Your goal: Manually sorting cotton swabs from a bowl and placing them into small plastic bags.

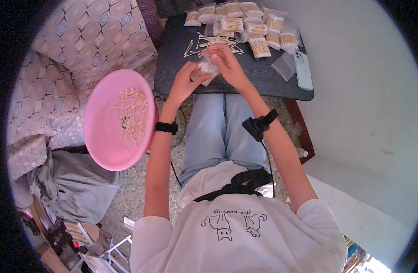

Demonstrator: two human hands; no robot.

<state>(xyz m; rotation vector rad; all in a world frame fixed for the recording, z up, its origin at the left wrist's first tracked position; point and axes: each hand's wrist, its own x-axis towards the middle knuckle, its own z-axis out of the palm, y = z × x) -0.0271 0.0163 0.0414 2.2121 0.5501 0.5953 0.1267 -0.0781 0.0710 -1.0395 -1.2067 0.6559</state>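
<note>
Over the near edge of a dark table, a small clear plastic bag of cotton swabs (203,71) is between my hands. My left hand (185,83) grips its lower left side, thumb across the front. My right hand (230,68) is at the bag's upper right, its fingers curled at the plastic near the top; the fingertips are partly hidden. Just beyond lies a loose pile of cotton swabs (218,42), partly covered by my right hand. Filled bags of cotton swabs (231,23) are heaped along the table's far side.
On the table's (172,73) right lie a flat clear bag (284,66) and a phone (303,70). A pink basin (102,132) holding loose swabs stands left of my legs. Patterned fabric (99,32) borders the left, a pale wall (363,100) the right.
</note>
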